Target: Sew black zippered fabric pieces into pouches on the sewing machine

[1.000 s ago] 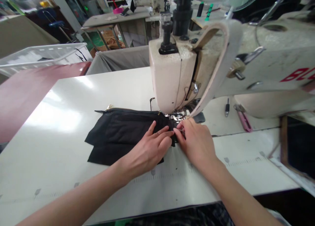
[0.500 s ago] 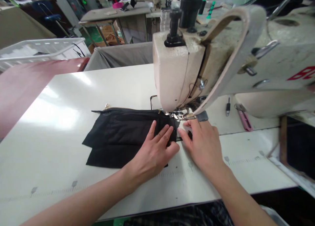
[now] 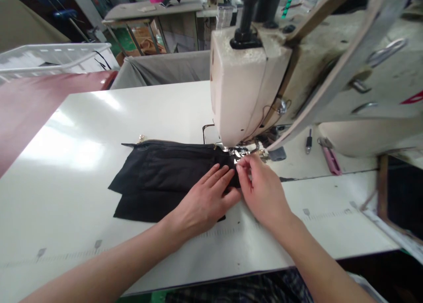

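Note:
A black fabric piece (image 3: 158,179) with a zipper along its far edge lies flat on the white sewing table (image 3: 82,131). Its right end sits under the presser foot (image 3: 239,152) of a cream sewing machine (image 3: 251,87). My left hand (image 3: 205,201) lies flat on the fabric with fingers stretched out, pressing it down near the foot. My right hand (image 3: 264,190) is just right of it, thumb and forefinger pinched on the fabric's right edge beside the presser foot.
A pink-handled tool (image 3: 330,157) and a small dark screwdriver (image 3: 308,141) lie on the table right of the machine. A white plastic basket (image 3: 49,58) and pinkish cloth (image 3: 29,105) are at far left. Other work tables (image 3: 152,12) stand behind.
My right hand has moved up towards the presser foot and its fingers have closed on the fabric edge. The left hand stays flat on the fabric. The view has shifted closer.

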A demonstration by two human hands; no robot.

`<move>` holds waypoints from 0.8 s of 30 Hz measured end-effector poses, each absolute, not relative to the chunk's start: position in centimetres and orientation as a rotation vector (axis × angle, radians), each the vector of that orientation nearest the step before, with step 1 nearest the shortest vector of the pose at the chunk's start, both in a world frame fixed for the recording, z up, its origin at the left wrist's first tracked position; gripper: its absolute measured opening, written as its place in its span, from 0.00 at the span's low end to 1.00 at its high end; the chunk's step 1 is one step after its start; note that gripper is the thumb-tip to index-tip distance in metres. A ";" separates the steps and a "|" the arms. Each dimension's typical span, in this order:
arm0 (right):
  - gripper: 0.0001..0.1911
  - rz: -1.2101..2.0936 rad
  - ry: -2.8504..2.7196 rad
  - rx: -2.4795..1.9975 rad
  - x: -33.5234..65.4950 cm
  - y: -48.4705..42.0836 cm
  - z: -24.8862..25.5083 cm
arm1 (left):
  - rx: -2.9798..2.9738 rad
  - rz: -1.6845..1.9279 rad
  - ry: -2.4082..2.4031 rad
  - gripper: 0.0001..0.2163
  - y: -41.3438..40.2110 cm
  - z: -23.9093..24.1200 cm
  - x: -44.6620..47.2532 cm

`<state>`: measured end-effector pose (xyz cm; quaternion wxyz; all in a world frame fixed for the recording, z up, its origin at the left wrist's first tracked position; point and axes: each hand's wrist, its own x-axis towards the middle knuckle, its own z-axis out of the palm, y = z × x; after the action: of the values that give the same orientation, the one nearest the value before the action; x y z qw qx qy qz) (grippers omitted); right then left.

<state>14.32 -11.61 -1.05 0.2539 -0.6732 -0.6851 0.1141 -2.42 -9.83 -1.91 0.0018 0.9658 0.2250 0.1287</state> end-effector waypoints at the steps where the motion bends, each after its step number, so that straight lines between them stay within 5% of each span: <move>1: 0.07 0.382 -1.816 -1.755 14.6 -12.0 -1.1 | 3.028 0.403 0.696 0.05 -9.8 -1.9 -2.4; 11: 0.23 0.108 -2.135 -1.780 16.1 -15.3 -2.2 | 2.946 0.495 0.698 0.06 -9.9 -2.2 -2.3; 24: 0.23 0.255 -2.174 -1.730 15.4 -14.9 -2.1 | 2.952 0.505 0.709 0.06 -9.9 -2.1 -2.2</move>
<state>15.36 -14.89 -2.14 0.1748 -0.6103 -0.7673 0.0901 -2.21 -9.90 -2.14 0.0321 0.9586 0.2304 0.1641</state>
